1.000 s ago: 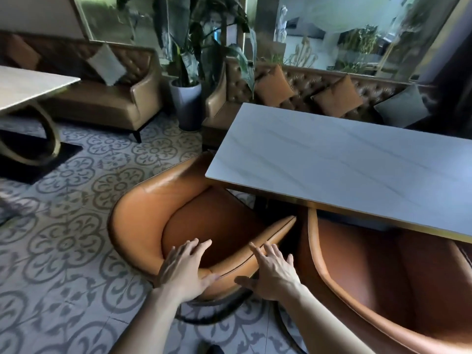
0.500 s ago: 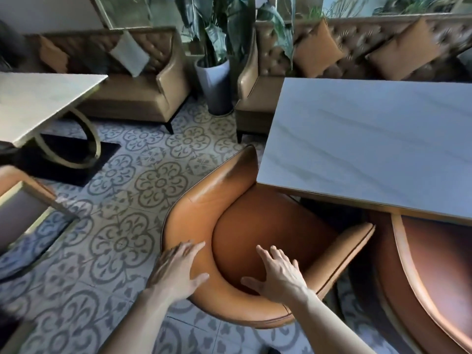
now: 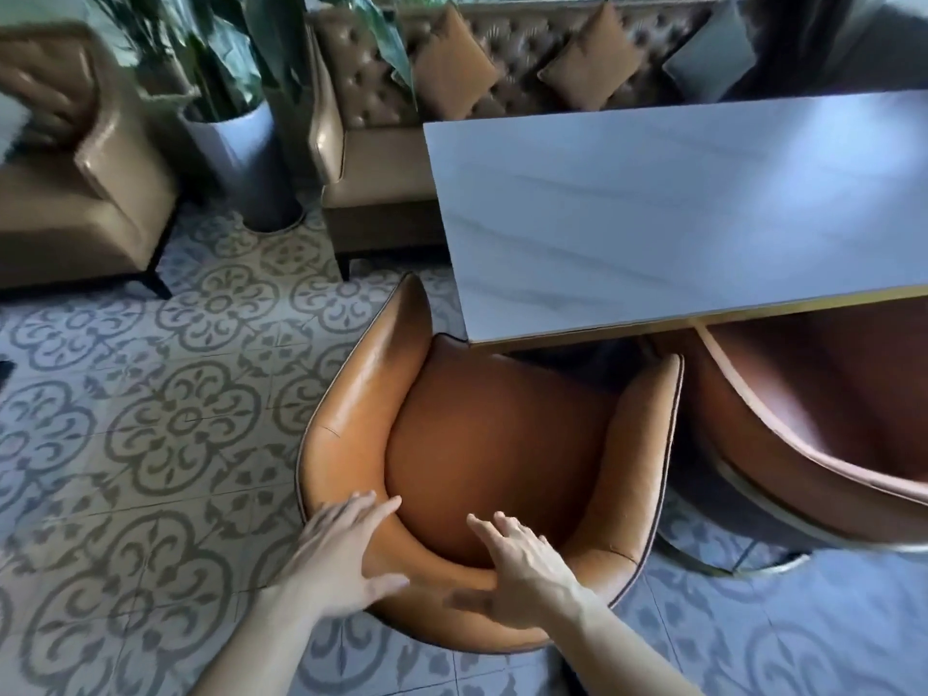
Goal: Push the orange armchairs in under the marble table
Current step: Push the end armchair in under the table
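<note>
Resting flat on the curved backrest of the nearer orange armchair (image 3: 482, 444), low in the frame at centre, both hands lie with fingers spread, gripping nothing. Left hand (image 3: 341, 555) sits on the back's left curve, fingertips reaching over the top edge toward the seat, thumb pointing right. Right hand (image 3: 522, 570) sits on the rim just right of it, fingers over the inner edge, thumb pointing left along the outer shell; the thumbs are close but apart. Bare forearms run down to the bottom edge.

Chair faces up-frame. Front of its seat lies under the near-left corner of the marble table (image 3: 678, 218); the left arm tip stands just outside the table's left edge, the right arm tip at the near edge. Most of the seat is uncovered.

Second orange armchair (image 3: 828, 409), right of frame, front tucked under the table's near edge, just beside the first.

Patterned tile floor (image 3: 150, 419) at left. Tufted brown sofa (image 3: 381, 158) with cushions behind the table, upper centre. White planter (image 3: 241, 158) with large leaves left of it. Tan sofa (image 3: 75, 193), upper left, blurred.
</note>
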A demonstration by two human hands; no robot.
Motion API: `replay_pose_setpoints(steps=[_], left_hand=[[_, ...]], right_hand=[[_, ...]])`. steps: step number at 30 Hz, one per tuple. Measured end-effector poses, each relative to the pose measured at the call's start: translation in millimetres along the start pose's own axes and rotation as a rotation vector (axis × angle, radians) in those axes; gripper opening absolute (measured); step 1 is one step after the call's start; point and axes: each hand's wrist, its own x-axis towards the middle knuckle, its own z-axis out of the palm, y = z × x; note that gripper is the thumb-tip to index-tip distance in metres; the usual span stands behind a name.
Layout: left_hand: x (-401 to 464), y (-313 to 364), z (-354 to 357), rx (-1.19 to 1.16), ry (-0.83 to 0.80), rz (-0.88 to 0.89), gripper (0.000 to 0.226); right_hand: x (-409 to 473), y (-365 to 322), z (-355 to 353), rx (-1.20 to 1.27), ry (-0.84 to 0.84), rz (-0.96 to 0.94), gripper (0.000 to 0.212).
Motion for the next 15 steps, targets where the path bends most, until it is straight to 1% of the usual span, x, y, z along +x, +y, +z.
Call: replay_pose_setpoints(steps=[4, 7, 8, 10, 12, 15], left_hand=[[6, -20, 7, 0.043, -0.087, 0.149, 0.098], [9, -27, 17, 0.090, -0.180, 0.228, 0.096], [11, -28, 20, 0.101, -0.199, 0.244, 0.093], [14, -30, 26, 0.118, -0.217, 0.269, 0.085], [18, -29, 31, 0.128, -0.192, 0.283, 0.076], [24, -28, 37, 0.136, -0.166, 0.307, 0.071]], right_hand=[[1, -34, 36, 0.053, 0.007, 0.050, 0.112], [-2, -41, 58, 0.041, 0.013, 0.117, 0.114], [-4, -41, 64, 0.014, 0.025, 0.121, 0.111], [-6, -40, 75, -0.043, 0.063, 0.110, 0.098], [-5, -40, 80, -0.088, 0.103, 0.103, 0.084], [-3, -39, 83, -0.128, 0.141, 0.080, 0.075]])
